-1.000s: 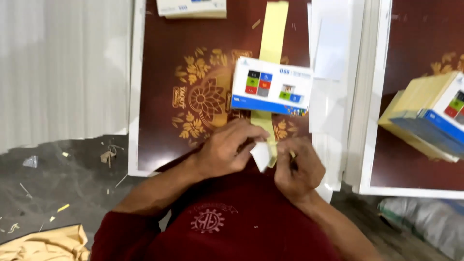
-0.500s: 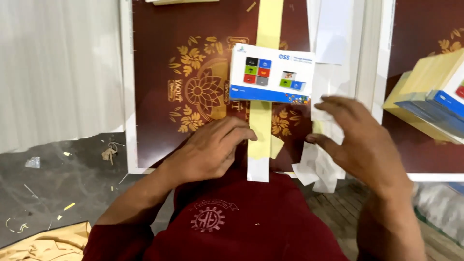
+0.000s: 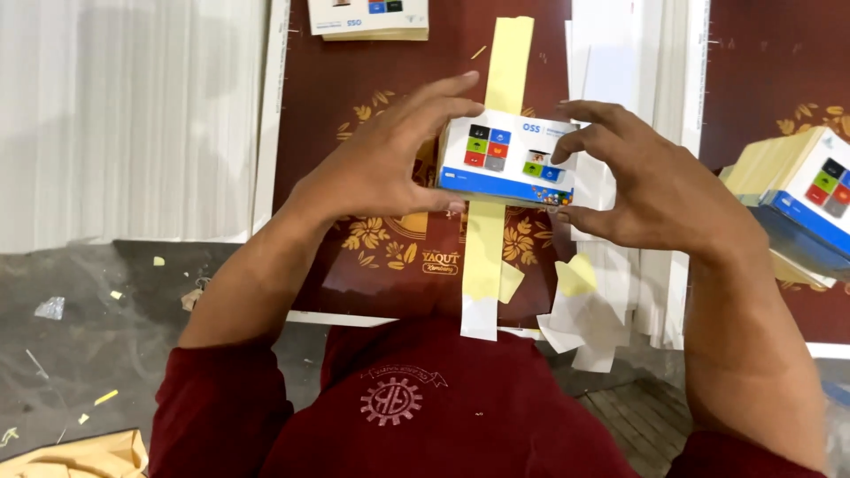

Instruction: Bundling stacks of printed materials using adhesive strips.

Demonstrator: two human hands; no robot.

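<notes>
A small stack of white-and-blue printed cards (image 3: 506,158) with coloured squares is held from both sides. My left hand (image 3: 381,164) grips its left end and my right hand (image 3: 651,181) grips its right end. The stack hovers over a long yellow paper strip (image 3: 496,168) that lies lengthwise on a dark maroon sheet with gold floral print (image 3: 354,115). The strip's lower white end (image 3: 479,316) hangs over the sheet's near edge.
Torn white and yellow paper bits (image 3: 584,310) lie at the sheet's near right corner. Another card stack (image 3: 801,204) sits at the right, one more (image 3: 367,18) at the top. White sheets (image 3: 124,115) cover the left. Grey floor (image 3: 88,327) with scraps.
Both hands left the strip's near end and rose to the card stack, which they now grip from both sides and hold a little lower than before.
</notes>
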